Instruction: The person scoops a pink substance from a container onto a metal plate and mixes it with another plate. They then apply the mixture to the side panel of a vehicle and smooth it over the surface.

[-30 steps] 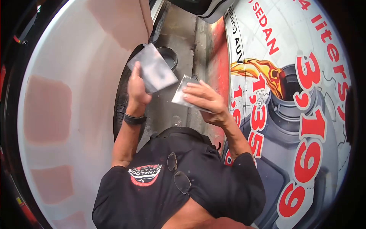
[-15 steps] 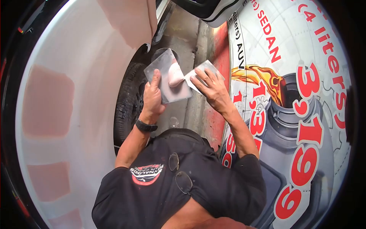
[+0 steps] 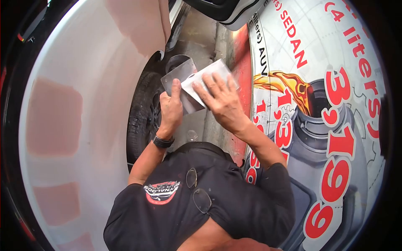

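Left hand (image 3: 171, 109) gripped the plate (image 3: 178, 74) by its near edge, thumb on top. Right hand (image 3: 226, 103) held the card (image 3: 212, 67), fingers spread flat across its upper face. Change: half a second earlier the card sat off to the right, its corner at the pale lump on the plate; now it had swung left across the plate, just beside the left thumb. So card and plate overlapped in view, and the lump was largely covered, probably being worked between the two.

Hidden: left fingers beneath the plate, right thumb, the card's underside. Couldn't tell whether the card pressed on the plate or hovered, nor how the lump lay. Card edges and right fingers blurred. Basin (image 3: 177, 60) beyond the grip was partly blocked by the plate; tyre (image 3: 139, 117), left of the grip, was partly cut off by the panel (image 3: 102, 104).
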Demonstrator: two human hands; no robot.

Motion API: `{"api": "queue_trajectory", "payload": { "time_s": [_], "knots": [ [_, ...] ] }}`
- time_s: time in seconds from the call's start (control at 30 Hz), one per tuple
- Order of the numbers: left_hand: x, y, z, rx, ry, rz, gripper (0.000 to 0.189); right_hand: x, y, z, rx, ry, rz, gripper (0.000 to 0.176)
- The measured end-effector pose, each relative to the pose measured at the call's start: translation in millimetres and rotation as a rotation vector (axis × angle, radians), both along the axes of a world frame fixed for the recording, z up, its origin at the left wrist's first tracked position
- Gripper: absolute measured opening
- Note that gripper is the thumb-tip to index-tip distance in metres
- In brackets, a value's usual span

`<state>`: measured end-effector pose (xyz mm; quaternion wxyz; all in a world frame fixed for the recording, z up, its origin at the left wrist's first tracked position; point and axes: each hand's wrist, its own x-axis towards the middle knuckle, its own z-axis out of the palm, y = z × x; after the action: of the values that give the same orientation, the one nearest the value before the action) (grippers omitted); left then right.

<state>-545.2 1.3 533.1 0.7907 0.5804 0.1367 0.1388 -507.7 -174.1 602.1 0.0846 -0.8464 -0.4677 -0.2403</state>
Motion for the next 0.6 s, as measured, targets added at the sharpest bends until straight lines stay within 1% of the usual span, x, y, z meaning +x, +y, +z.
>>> {"api": "queue_trajectory", "payload": {
  "time_s": [0.03, 0.07, 0.1, 0.13, 0.17, 0.2, 0.27, 0.3, 0.4, 0.47, 0.5, 0.53, 0.57, 0.6],
  "knots": [
    [-1.4, 0.3, 0.0, 0.02, -0.007, -0.011, 0.048, -1.3, -2.8, 4.5, -0.016, 0.053, 0.02, 0.045],
    [0.1, 1.1, -0.8, 0.034, -0.016, -0.013, 0.048, 3.8, -8.1, 15.9, 0.033, 0.145, 0.047, 0.047],
    [0.5, 4.8, -4.6, 0.034, 0.054, -0.01, 0.047, 7.0, -15.5, 30.1, 0.08, 0.247, 0.073, 0.049],
    [-0.5, 5.1, 1.2, -0.122, 0.048, -0.049, 0.046, 9.3, -21.8, 36.8, 0.126, 0.351, 0.098, 0.051],
    [0.4, 5.5, 11.1, -0.278, 0.036, -0.089, 0.046, 17.5, -24.3, 31.7, 0.328, 0.547, 0.173, 0.06],
    [3.0, 5.4, 18.4, -0.432, 0.017, -0.131, 0.045, 21.6, -20.9, 26.1, 0.418, 0.609, 0.234, 0.061],
    [6.6, 1.2, 18.3, -0.471, -0.032, -0.104, 0.044, 25.0, -8.7, 11.9, 0.607, 0.727, 0.355, 0.063],
    [7.1, -1.2, 14.4, -0.471, -0.034, -0.069, 0.044, 21.6, -6.1, 3.5, 0.581, 0.783, 0.344, 0.066],
    [5.9, -1.4, 15.8, -0.482, -0.049, 0.001, 0.043, 19.4, -19.3, -38.2, 0.326, 0.46, 0.18, 0.067],
    [5.8, 4.2, 14.0, -0.477, -0.024, 0.012, 0.044, 19.4, -39.2, -47.5, 0.231, 0.441, 0.157, 0.065],
    [7.7, -2.2, 35.1, -0.61, -0.004, 0.067, 0.04, 20.1, -48.1, -49.4, 0.188, 0.444, 0.151, 0.065],
    [9.2, 0.8, 31.8, -0.765, 0.037, -0.046, 0.038, 18.8, -52.8, -52.9, 0.153, 0.449, 0.137, 0.064],
    [11.5, 5.6, 23.7, -0.919, 0.082, -0.167, 0.036, 19.6, -53.8, -56.6, 0.331, 0.63, 0.157, 0.063],
    [15.4, 9.6, 15.4, -1.074, 0.125, -0.291, 0.034, 22.7, -49.6, -52.5, 0.479, 0.702, 0.141, 0.063]
  ]
}}
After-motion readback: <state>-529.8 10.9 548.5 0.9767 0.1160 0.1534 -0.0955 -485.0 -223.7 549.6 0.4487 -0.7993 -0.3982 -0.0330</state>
